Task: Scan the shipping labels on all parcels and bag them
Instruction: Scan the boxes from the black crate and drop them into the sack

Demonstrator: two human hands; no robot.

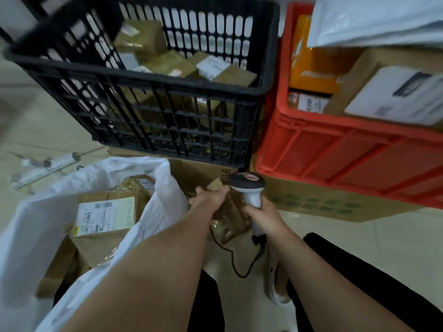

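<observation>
Scan step in hand: a small brown parcel (230,218) is held low over the floor, between the knees, just right of the white bag (28,231). It is pinched at its far end by the left hand (208,196), fingers curled on it. The scanner (247,183) is gripped by its handle in the right hand (266,218), head up, touching or just beside the parcel.

The parcel is seen as tape-wrapped and glossy, probably slippery, and partly hidden by both hands. No label is visible on the face shown, so whether it has been scanned cannot be told.

Next move, as judged: the label face must be turned toward the scanner window, then the parcel dropped into the bag mouth at left.

A larger labelled box (105,216) is already lying in the bag. Many parcels are left in the black crate (148,125) and the red crate (335,159), so the task is judged far from done.
</observation>
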